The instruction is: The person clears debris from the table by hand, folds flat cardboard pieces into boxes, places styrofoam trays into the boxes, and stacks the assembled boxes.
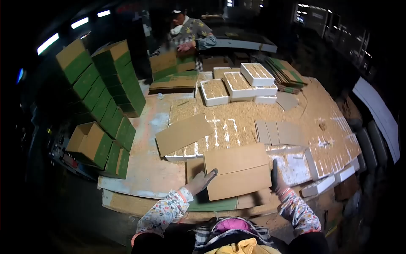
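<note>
A plain brown cardboard box (pixel 237 163) lies between my two hands near the front edge of the table, a seam running across its upper face. My left hand (pixel 202 182), gloved, grips its left side, the thumb on top and the other fingers mostly hidden. At the right side of the box, my right hand (pixel 277 178) presses against the edge with fingers pointing up. A loose cardboard sheet (pixel 184 134) rests just beyond the box, over sawdust-filled white trays. Under the box, a green-faced cardboard piece (pixel 212 205) shows at the table edge.
Green-and-brown boxes (pixel 111 122) are stacked high on the left. White trays of sawdust (pixel 239 84) and flattened cartons (pixel 285 73) stand at the back. Another cardboard piece (pixel 281 133) lies right of centre. Across the table, a person (pixel 192 36) handles an open carton (pixel 169 63).
</note>
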`<state>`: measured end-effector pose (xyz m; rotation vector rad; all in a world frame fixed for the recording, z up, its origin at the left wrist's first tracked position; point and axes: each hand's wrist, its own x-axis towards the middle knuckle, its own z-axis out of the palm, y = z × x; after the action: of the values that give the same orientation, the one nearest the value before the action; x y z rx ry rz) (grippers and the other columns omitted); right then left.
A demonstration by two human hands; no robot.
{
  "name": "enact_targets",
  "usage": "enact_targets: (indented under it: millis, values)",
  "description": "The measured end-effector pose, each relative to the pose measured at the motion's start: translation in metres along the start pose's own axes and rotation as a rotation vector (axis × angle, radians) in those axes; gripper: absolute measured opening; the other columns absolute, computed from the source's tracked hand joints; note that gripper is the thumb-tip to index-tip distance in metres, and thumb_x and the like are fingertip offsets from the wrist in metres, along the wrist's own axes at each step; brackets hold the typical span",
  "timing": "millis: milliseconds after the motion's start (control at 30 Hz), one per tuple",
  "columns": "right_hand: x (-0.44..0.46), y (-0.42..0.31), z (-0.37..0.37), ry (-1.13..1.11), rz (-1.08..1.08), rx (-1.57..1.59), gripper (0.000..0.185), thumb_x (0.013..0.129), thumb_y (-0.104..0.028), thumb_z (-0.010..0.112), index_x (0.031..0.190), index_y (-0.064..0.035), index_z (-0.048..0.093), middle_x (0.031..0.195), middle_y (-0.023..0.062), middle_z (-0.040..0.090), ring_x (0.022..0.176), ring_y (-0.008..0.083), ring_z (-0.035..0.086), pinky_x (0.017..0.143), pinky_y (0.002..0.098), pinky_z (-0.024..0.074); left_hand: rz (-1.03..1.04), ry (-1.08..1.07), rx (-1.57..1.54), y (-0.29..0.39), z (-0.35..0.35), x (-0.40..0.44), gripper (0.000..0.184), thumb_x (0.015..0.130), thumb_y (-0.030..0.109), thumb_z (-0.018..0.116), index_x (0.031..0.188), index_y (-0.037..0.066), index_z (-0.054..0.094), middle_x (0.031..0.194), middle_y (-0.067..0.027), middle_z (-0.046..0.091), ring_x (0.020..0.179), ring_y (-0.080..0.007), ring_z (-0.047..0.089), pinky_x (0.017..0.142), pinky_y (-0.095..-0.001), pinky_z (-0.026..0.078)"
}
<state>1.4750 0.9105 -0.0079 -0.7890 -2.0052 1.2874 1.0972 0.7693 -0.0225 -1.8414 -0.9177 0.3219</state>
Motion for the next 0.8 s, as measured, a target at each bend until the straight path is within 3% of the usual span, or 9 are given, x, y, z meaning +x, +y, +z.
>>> enact_targets:
  millis: [67, 100, 200, 300, 400, 500, 600, 767, 800]
  values:
    - [0.032, -0.058, -0.032, 0.015, 0.319, 0.971, 0.054, 0.098, -0.033, 0.035, 0.136, 0.0045, 0.03, 0.129, 0.0184, 0.048, 0.117, 0.0205, 0.046, 0.102, 0.0336, 0.0333, -0.502, 0.141, -1.079, -0.054, -0.049, 0.018, 0.067, 0.079, 0.024, 0.064, 0.13, -0.007, 0.033, 0.134, -0.0279, 0.032, 0.123, -0.0414, 0.034, 0.103, -0.0478, 0.029]
    - [0.034, -0.059, -0.037, -0.002, 0.312, 0.934, 0.058, 0.095, -0.036, 0.04, 0.136, 0.0043, 0.03, 0.131, 0.0184, 0.046, 0.119, 0.0208, 0.045, 0.103, 0.0335, 0.0323, -0.735, 0.137, -1.647, -0.059, -0.065, 0.023, 0.066, 0.076, 0.022, 0.066, 0.128, -0.006, 0.037, 0.133, -0.0286, 0.031, 0.123, -0.0425, 0.034, 0.102, -0.0519, 0.03]
    - [0.041, -0.081, -0.001, 0.176, 0.301, -0.149, 0.074, 0.084, -0.037, 0.058, 0.137, 0.0035, 0.025, 0.126, 0.0241, 0.049, 0.116, 0.0309, 0.05, 0.1, 0.0367, 0.0364, -0.397, -0.241, -1.27, -0.024, -0.014, -0.032, 0.054, 0.072, 0.01, 0.063, 0.122, 0.002, 0.044, 0.13, -0.0274, 0.035, 0.118, -0.0459, 0.036, 0.103, -0.0509, 0.03]
    - [0.053, -0.077, 0.036, 0.24, 0.48, -0.277, 0.078, 0.081, -0.036, 0.06, 0.137, 0.004, 0.023, 0.113, 0.0329, 0.052, 0.105, 0.0442, 0.052, 0.093, 0.0437, 0.0411, -1.456, 0.191, -2.179, -0.046, 0.027, 0.013, 0.059, 0.088, 0.017, 0.057, 0.137, -0.002, 0.029, 0.138, -0.0159, 0.036, 0.126, -0.0244, 0.036, 0.105, -0.0345, 0.029]
    - [0.038, -0.023, 0.021, 0.105, 0.187, -0.088, 0.073, 0.086, -0.041, 0.056, 0.137, 0.0021, 0.026, 0.136, 0.0306, 0.032, 0.125, 0.0379, 0.038, 0.101, 0.0364, 0.0353, -1.098, -0.166, -1.587, -0.081, 0.021, 0.084, 0.061, 0.083, 0.013, 0.059, 0.136, 0.0, 0.03, 0.134, -0.0202, 0.038, 0.124, -0.0317, 0.037, 0.104, -0.0375, 0.03]
    - [-0.004, 0.031, -0.068, 0.771, 0.426, 0.328, 0.065, 0.087, -0.037, 0.056, 0.132, 0.0047, 0.035, 0.133, 0.0252, 0.038, 0.124, 0.0343, 0.039, 0.102, 0.0368, 0.0346, -0.992, -0.339, -1.378, -0.086, 0.047, 0.087, 0.047, 0.075, 0.002, 0.058, 0.121, 0.001, 0.044, 0.115, -0.0235, 0.05, 0.108, -0.0388, 0.048, 0.094, -0.042, 0.038]
    - [-0.093, 0.129, -0.179, 1.532, 0.799, -0.497, 0.068, 0.087, -0.04, 0.056, 0.13, 0.0079, 0.035, 0.134, 0.0291, 0.036, 0.124, 0.0382, 0.037, 0.105, 0.0408, 0.0287, -1.057, -0.351, -1.281, -0.078, 0.035, 0.093, 0.039, 0.073, -0.005, 0.053, 0.111, 0.0, 0.049, 0.107, -0.0213, 0.053, 0.1, -0.0374, 0.051, 0.09, -0.0411, 0.04]
    - [-0.193, 0.271, -0.289, 1.897, 0.209, 0.673, 0.07, 0.086, -0.042, 0.057, 0.132, 0.0059, 0.033, 0.125, 0.0206, 0.047, 0.112, 0.0319, 0.048, 0.093, 0.0404, 0.0391, -1.025, -0.508, -1.166, -0.093, 0.026, 0.123, 0.04, 0.076, 0.001, 0.053, 0.115, 0.0, 0.047, 0.11, -0.0225, 0.051, 0.104, -0.0375, 0.049, 0.092, -0.0413, 0.039]
    - [-0.182, 0.253, -0.303, 1.89, 0.57, 0.599, 0.071, 0.086, -0.046, 0.055, 0.132, 0.0043, 0.034, 0.122, 0.0157, 0.05, 0.11, 0.0283, 0.049, 0.092, 0.0399, 0.0392, -1.018, -0.538, -1.154, -0.097, 0.021, 0.126, 0.04, 0.076, 0.002, 0.053, 0.116, 0.0, 0.047, 0.111, -0.0226, 0.051, 0.105, -0.0375, 0.049, 0.093, -0.0415, 0.039]
